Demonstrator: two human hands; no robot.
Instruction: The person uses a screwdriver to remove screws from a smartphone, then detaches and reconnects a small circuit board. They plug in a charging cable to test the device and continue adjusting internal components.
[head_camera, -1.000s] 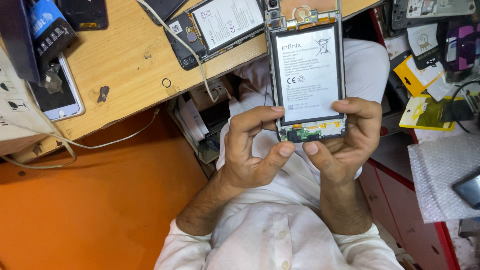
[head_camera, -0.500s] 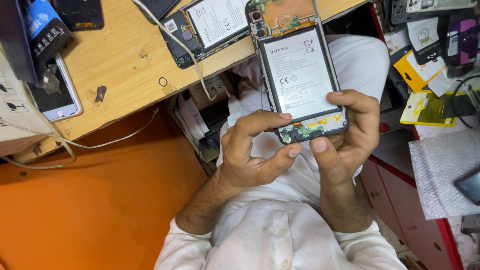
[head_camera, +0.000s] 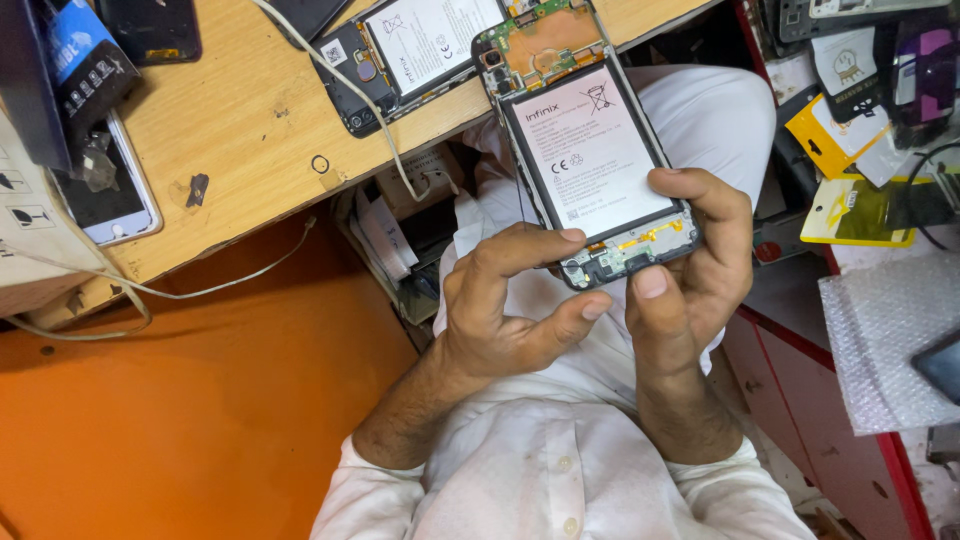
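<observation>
An opened phone (head_camera: 590, 150) with its back cover off shows a white battery and a green circuit board at the top. I hold it over my lap in both hands by its lower end. My left hand (head_camera: 510, 305) pinches the bottom left corner, index finger on the edge, thumb underneath. My right hand (head_camera: 690, 265) wraps the right side, thumb near the bottom board with its orange flex strip.
A second opened phone (head_camera: 410, 55) lies on the wooden bench (head_camera: 250, 130) with a white cable across it. A white phone (head_camera: 110, 195) rests at the bench's left. Yellow packets (head_camera: 850, 170) and bubble wrap (head_camera: 890, 340) sit on the right. An orange panel (head_camera: 180, 400) fills the lower left.
The phone has tilted, its top swinging to the left, and sits slightly lower in view. My fingers have shifted along its bottom edge while both hands keep their hold.
</observation>
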